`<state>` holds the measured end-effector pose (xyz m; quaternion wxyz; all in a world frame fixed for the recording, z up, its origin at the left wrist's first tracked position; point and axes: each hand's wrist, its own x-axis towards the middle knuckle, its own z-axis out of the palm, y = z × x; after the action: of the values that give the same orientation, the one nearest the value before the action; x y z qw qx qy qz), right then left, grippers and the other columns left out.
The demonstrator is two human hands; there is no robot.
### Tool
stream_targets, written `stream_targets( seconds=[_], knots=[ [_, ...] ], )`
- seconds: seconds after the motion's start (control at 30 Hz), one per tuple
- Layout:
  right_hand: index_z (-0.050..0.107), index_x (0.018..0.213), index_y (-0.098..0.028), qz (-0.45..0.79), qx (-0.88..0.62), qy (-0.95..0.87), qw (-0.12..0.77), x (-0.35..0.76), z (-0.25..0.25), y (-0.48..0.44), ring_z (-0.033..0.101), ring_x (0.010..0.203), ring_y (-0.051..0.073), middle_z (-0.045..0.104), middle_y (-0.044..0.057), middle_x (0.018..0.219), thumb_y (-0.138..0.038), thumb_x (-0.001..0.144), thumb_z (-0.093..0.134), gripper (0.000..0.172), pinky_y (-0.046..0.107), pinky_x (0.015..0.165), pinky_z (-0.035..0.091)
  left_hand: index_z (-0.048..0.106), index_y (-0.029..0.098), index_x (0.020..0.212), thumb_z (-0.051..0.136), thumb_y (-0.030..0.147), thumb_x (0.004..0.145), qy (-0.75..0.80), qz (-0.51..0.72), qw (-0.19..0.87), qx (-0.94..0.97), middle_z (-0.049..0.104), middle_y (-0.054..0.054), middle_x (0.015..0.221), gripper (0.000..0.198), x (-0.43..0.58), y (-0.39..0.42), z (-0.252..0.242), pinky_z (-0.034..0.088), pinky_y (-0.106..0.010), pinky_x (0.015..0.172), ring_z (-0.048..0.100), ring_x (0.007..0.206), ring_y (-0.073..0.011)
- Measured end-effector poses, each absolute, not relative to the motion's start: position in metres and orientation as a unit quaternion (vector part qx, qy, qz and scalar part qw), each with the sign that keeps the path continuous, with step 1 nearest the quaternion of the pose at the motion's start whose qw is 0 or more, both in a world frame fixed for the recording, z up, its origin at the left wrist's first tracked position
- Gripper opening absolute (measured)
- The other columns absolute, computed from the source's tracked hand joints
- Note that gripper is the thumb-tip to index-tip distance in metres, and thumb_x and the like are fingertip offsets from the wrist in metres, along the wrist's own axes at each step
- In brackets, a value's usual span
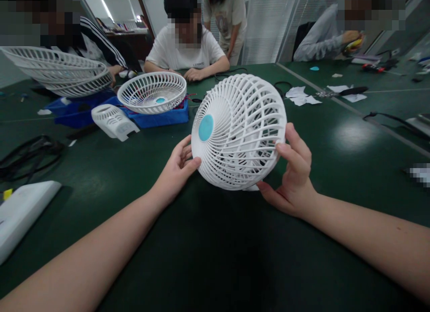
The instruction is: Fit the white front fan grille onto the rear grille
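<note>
Between my hands is a white fan head (231,155), its round slatted cage tilted, with a turquoise disc at the centre of the side facing left. My left hand (181,162) grips the cage's lower left edge, thumb in front and fingers behind. On the other side my right hand (294,173) holds the right rim, fingertips on the slats and thumb near the bottom. Inside the cage, paler parts show only in pieces through the slats. A loose fan grille (151,108) with a turquoise centre rests on a blue bin beyond my left hand.
Stacked white grilles (77,74) stand at left over blue bins (161,119). A white fan base part (114,121), coiled black cable (30,157) and white box (27,213) lie on the green table (134,258). Paper scraps (302,96) and a black-handled tool (352,91) are at right. Several people sit or stand around.
</note>
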<state>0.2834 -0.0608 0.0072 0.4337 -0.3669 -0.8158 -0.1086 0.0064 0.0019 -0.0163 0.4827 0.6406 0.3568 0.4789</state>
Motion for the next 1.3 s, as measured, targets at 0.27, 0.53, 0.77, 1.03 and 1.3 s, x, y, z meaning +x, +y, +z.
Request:
stream_targets(
  seconds=[0.27, 0.53, 0.77, 1.03, 1.3],
  knots=[
    [0.017, 0.146, -0.037, -0.104, -0.383, -0.817, 0.419, 0.284, 0.007, -0.062, 0.016, 0.148, 0.037, 0.011, 0.006, 0.160, -0.038, 0.081, 0.064, 0.080, 0.065, 0.108, 0.037, 0.029, 0.019, 0.149, 0.060, 0.053, 0.091, 0.350, 0.458, 0.471, 0.668, 0.043, -0.018, 0.150, 0.074, 0.007, 0.001, -0.015, 0.037, -0.052, 0.113, 0.044, 0.138, -0.0313],
    [0.015, 0.145, -0.040, -0.099, -0.389, -0.816, 0.417, 0.285, 0.007, -0.061, 0.016, 0.148, 0.036, 0.010, 0.005, 0.159, -0.038, 0.079, 0.065, 0.083, 0.061, 0.105, 0.042, 0.020, 0.027, 0.154, 0.056, 0.060, 0.090, 0.362, 0.449, 0.396, 0.715, 0.021, -0.014, 0.162, 0.081, 0.004, 0.004, -0.022, 0.041, -0.052, 0.110, 0.037, 0.142, -0.0350],
    [0.024, 0.139, -0.040, -0.101, -0.397, -0.815, 0.410, 0.286, 0.005, -0.062, 0.016, 0.148, 0.038, 0.008, 0.004, 0.159, -0.037, 0.078, 0.067, 0.075, 0.064, 0.104, 0.041, 0.010, 0.035, 0.156, 0.062, 0.061, 0.085, 0.342, 0.419, 0.050, 0.840, 0.003, -0.011, 0.165, 0.091, 0.003, -0.009, -0.011, 0.020, -0.064, 0.115, 0.009, 0.149, -0.0419],
    [0.030, 0.134, -0.040, -0.081, -0.416, -0.812, 0.401, 0.285, 0.002, -0.063, 0.012, 0.149, 0.037, 0.007, 0.002, 0.160, -0.035, 0.075, 0.069, 0.071, 0.064, 0.105, 0.041, 0.013, 0.039, 0.154, 0.080, 0.035, 0.076, 0.230, 0.336, -0.065, 0.911, 0.019, -0.013, 0.161, 0.103, 0.016, -0.024, 0.000, 0.027, -0.067, 0.112, 0.017, 0.147, -0.0441],
    [0.020, 0.145, -0.040, -0.092, -0.361, -0.817, 0.440, 0.284, 0.003, -0.058, 0.016, 0.149, 0.031, 0.005, -0.001, 0.162, -0.031, 0.077, 0.067, 0.084, 0.057, 0.109, 0.041, 0.005, 0.031, 0.156, 0.082, 0.062, 0.064, 0.352, 0.441, 0.106, 0.819, 0.007, -0.018, 0.163, 0.125, 0.011, -0.013, -0.013, 0.027, -0.064, 0.113, 0.015, 0.148, -0.0435]
  ],
)
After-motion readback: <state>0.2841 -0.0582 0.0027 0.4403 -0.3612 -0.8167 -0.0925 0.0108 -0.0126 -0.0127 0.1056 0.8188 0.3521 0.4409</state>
